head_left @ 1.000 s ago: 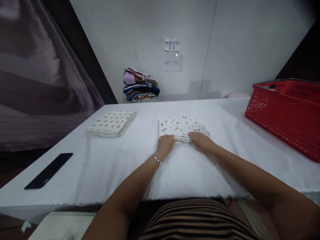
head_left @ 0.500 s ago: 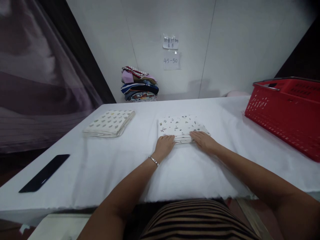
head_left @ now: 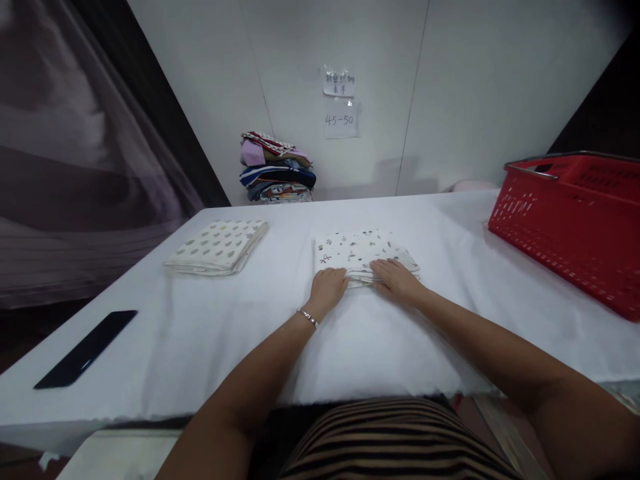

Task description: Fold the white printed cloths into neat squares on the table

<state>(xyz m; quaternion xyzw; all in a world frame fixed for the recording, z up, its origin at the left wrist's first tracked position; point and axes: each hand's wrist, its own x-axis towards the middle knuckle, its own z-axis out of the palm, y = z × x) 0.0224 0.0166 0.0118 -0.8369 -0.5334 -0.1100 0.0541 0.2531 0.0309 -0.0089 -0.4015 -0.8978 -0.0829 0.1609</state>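
A folded white cloth (head_left: 353, 248) with small printed motifs lies on the table, its layered edge towards me. My left hand (head_left: 329, 288), with a bracelet at the wrist, is closed on the near left corner; its thumb is beside the layers. Stretched fingers of my right hand (head_left: 397, 281) rest flat on top of the near edge, right of the middle. Between the two hands the stacked layers show. Further left sits another folded cloth (head_left: 220, 245), cream with grey-green motifs, untouched.
A white cover lies over the table (head_left: 225, 347). At the right stands a red perforated basket (head_left: 570, 233). A flat black object (head_left: 87, 350) lies at the left. Behind the table a pile of folded fabrics (head_left: 277, 170) stands by the wall, below paper signs (head_left: 341, 120).
My right hand has slid a little to the left along the cloth's near edge. My left hand stays at its corner. The view has shifted slightly.
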